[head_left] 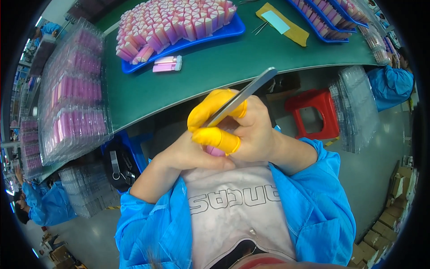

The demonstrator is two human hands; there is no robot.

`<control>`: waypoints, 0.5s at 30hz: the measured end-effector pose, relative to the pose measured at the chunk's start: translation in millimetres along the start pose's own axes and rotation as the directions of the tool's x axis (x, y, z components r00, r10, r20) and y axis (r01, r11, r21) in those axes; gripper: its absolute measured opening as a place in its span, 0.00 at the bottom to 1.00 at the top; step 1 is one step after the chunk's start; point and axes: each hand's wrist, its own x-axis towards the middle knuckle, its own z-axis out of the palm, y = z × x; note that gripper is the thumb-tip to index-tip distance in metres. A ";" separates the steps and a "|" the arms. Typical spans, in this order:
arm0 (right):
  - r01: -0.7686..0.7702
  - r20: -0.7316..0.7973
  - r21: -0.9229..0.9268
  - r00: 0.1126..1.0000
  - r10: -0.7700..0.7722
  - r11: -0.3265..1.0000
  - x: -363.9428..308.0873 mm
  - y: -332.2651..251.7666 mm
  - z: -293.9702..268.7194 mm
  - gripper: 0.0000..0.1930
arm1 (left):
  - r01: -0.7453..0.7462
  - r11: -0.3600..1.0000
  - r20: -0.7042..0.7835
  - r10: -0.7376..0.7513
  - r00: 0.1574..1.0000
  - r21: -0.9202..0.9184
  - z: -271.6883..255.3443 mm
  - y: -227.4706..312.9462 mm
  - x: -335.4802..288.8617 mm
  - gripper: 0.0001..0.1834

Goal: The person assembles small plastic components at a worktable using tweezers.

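Observation:
Over my lap, just off the bench's front edge, my two hands are close together. My right hand (257,130) wears yellow finger covers on its thumb and at least one finger, and pinches silver tweezers (246,93) that slant up to the right. Under it, my left hand (181,152) is curled round a small pink piece (215,151); only a bit shows and the right hand hides the rest. Beyond my hands, a few pink pieces with whitish ends (165,64) lie on the green bench (201,67), near a blue tray (229,31) packed with similar upright pieces.
A yellow cloth (296,36) with a pale card (275,21) lies at the back. Blue trays (333,39) of pieces stand to its right. Clear plastic trays (76,87) of pink pieces are stacked left. A red stool (329,119) stands right; co-workers' blue sleeves (392,87) show at the sides.

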 end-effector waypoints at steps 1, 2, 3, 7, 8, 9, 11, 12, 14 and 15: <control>0.034 0.041 0.003 0.999 -0.035 0.999 -1.5 0.1 1.7 0.13 | -0.012 1.000 0.170 0.012 0.985 0.000 -13.3 -20.6 -2.9 0.36; 0.029 0.049 0.007 0.998 -0.029 1.000 -0.2 -1.2 0.8 0.13 | -0.027 1.000 0.336 0.028 0.942 -0.005 -13.6 -22.0 -0.3 0.36; 0.045 0.113 0.020 0.992 -0.047 0.999 2.6 -3.7 -0.7 0.13 | -0.012 0.997 0.207 0.028 0.978 -0.078 -6.2 -18.5 -3.9 0.31; 0.034 -0.006 0.175 0.999 -0.033 0.984 -0.3 -10.9 -4.1 0.13 | -0.087 0.996 -0.025 0.086 0.996 -0.014 11.2 5.9 0.6 0.24; 0.038 -0.118 0.164 0.993 -0.019 0.986 -0.6 -14.2 -6.6 0.13 | -0.096 0.988 -0.147 0.114 0.983 0.122 17.4 6.8 1.8 0.20; 0.038 -0.103 0.171 0.994 -0.021 0.985 -1.9 -15.2 -10.0 0.13 | -0.110 0.970 -0.184 0.151 0.971 0.218 15.4 4.5 0.6 0.18; -0.028 -0.126 0.223 0.990 0.057 0.974 -5.2 -16.7 -15.7 0.14 | -0.120 0.941 -0.225 0.197 0.954 0.315 12.3 0.6 -0.9 0.16; -0.027 -0.117 0.227 0.992 0.055 0.974 -6.3 -16.6 -14.9 0.14 | -0.135 0.922 -0.236 0.231 0.944 0.364 11.5 0.3 -0.1 0.15; -0.058 -0.087 0.361 0.992 0.096 0.931 -8.7 -14.6 -14.1 0.16 | -0.151 0.898 -0.249 0.271 0.930 0.413 10.7 1.4 0.0 0.14; -0.055 -0.053 0.328 0.996 0.077 0.943 -9.7 -12.9 -15.2 0.16 | -0.166 0.879 -0.240 0.296 0.924 0.447 10.8 2.2 0.0 0.15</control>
